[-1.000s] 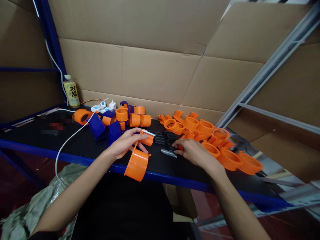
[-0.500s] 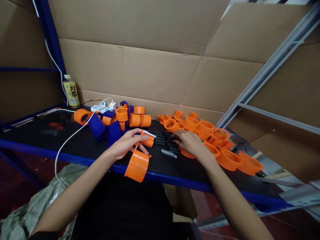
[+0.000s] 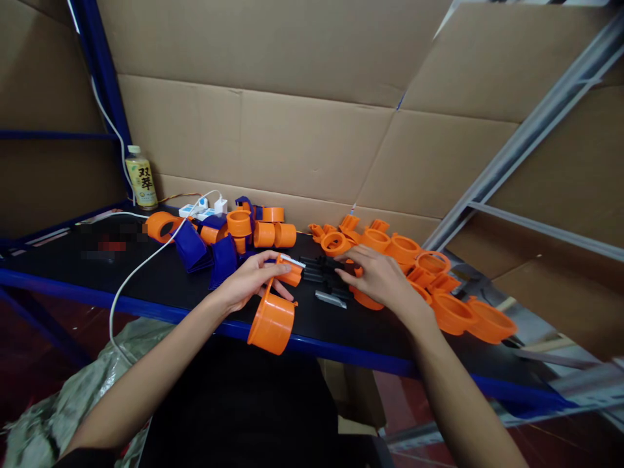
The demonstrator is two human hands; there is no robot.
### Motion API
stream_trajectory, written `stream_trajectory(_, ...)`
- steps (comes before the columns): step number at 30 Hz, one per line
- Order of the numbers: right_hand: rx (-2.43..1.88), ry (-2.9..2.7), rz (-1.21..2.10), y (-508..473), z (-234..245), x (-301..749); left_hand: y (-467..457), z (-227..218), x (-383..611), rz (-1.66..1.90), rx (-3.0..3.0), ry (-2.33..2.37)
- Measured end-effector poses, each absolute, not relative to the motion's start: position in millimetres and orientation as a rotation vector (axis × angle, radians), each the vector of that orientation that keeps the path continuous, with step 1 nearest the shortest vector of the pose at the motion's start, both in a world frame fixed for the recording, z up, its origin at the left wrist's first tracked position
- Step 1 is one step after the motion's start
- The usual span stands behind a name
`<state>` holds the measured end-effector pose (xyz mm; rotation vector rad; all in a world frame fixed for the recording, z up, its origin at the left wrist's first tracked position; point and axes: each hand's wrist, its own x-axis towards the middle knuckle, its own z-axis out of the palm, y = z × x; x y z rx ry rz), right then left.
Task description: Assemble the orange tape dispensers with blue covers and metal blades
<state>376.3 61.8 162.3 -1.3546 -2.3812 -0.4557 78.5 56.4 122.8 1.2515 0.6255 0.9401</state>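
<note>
Left hand (image 3: 249, 283) clasps the orange dispenser shell (image 3: 273, 320); right hand (image 3: 379, 279), grasp unclear, should single out one black strip (image 3: 322, 270)

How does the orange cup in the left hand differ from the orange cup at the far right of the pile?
The held cup is gripped by the left hand and hangs past the front edge of the shelf; the far-right cup lies untouched on it. The held cup shows its side wall; the far-right cup shows its open mouth. Both are round orange plastic.
</note>
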Motion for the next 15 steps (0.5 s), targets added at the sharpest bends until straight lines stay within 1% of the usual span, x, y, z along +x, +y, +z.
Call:
stream_trajectory(4,-1.085,-2.411,-0.264,33,176,345,54,122,83,0.94,1.304,0.649)
stream_trajectory(6,-1.025,-2.418,-0.262,24,178,329,52,122,85,0.936,1.33,0.645)
stream_trajectory(11,-1.059,-2.354,-0.382,22,168,306,49,122,89,0.98,1.335,0.623)
stream_trajectory(15,-1.07,-2.234,-0.305,28,155,300,49,121,90,1.014,1.304,0.642)
